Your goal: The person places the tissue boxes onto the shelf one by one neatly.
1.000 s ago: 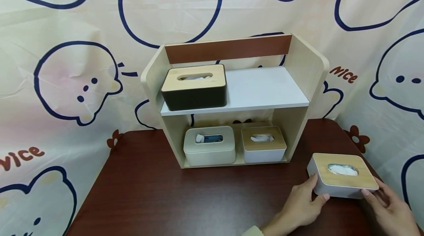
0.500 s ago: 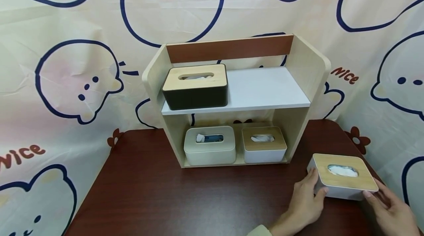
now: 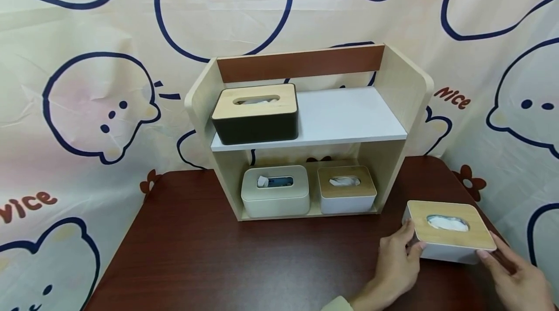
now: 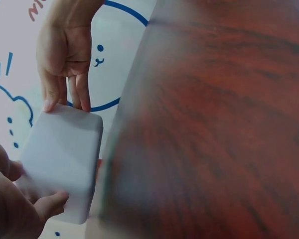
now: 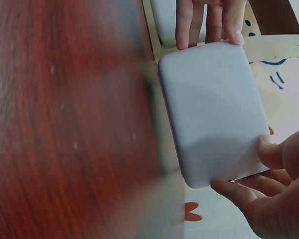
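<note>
A white tissue box point(image 3: 454, 223) with a light wooden lid and an oval slot showing tissue is at the right end of the table, between my two hands. My left hand point(image 3: 395, 262) grips its left end, the thumb at the front corner. At the opposite end my right hand point(image 3: 517, 267) holds the right front corner, thumb in front and fingers behind. Both wrist views show the box's plain white side point(image 4: 65, 149), with the near hand point(image 5: 274, 184) and the far hand point(image 4: 67, 59) at its two ends. I cannot tell whether its base touches the table.
A two-tier wooden shelf point(image 3: 417, 78) stands at the table's back. On top sits a black tissue box point(image 3: 257, 126) with a wooden lid. Below are a pale tissue box point(image 3: 276, 204) and a smaller wooden-lidded one point(image 3: 348, 204). Dark table point(image 3: 262, 262) extends in front.
My left hand has shifted slightly left and up along the box's end. The tissue box has edged a touch to the left; my right hand keeps its hold.
</note>
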`<state>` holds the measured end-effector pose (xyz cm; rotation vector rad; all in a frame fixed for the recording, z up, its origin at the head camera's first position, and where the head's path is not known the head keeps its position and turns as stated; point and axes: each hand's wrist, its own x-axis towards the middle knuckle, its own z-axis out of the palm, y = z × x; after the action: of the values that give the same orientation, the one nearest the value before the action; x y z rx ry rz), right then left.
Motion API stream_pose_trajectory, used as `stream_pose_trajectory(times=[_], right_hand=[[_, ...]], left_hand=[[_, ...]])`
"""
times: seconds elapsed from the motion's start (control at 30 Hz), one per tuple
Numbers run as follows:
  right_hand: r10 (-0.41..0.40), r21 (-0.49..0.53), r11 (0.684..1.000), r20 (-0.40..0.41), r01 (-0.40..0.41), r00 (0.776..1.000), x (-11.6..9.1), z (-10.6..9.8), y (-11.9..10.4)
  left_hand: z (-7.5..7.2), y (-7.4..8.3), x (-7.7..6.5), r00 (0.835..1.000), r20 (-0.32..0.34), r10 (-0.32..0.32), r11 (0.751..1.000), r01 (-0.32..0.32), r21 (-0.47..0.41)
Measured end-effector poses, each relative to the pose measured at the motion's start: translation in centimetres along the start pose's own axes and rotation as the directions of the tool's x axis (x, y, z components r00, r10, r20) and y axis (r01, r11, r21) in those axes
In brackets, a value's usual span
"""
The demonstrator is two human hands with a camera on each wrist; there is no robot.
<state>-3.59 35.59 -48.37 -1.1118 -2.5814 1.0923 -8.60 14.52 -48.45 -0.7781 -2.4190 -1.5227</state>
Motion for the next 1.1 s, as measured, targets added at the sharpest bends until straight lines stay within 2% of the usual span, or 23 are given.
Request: stream_pose_trajectory(times=[0.3, 0.53, 0.73, 0.9, 1.1], right_hand=[[-0.075, -0.034, 0.997, -0.053, 0.074, 0.996, -2.5, -0.8, -2.3], [-0.143, -0.06, 0.989, -0.095, 0.137, 0.985, -4.1, -1.1, -3.9], [-0.177, -0.052, 0.983, -0.081, 0.173, 0.981, -5.2, -1.0, -5.4], [-0.203, -0.074, 0.977, -0.073, 0.198, 0.976, -6.0, -1.0, -6.4], [-0.28, -0.075, 0.959, -0.109, 0.273, 0.954, -7.4, -0.9, -7.5]], left_hand=[[-2.5, 0.9, -0.3, 1.0, -0.024, 0.021, 1.0, -0.021, 0.012], [-5.2, 1.5, -0.6, 1.0, -0.009, 0.021, 1.0, -0.021, -0.003], [-7.7, 2.0, -1.0, 1.0, 0.002, -0.024, 0.999, 0.024, -0.046], [-9.4, 2.2, -1.2, 1.0, -0.023, -0.017, 0.999, 0.016, -0.043], [-11.4, 2.7, -1.7, 0.999, -0.05, -0.006, 0.999, 0.005, -0.036]])
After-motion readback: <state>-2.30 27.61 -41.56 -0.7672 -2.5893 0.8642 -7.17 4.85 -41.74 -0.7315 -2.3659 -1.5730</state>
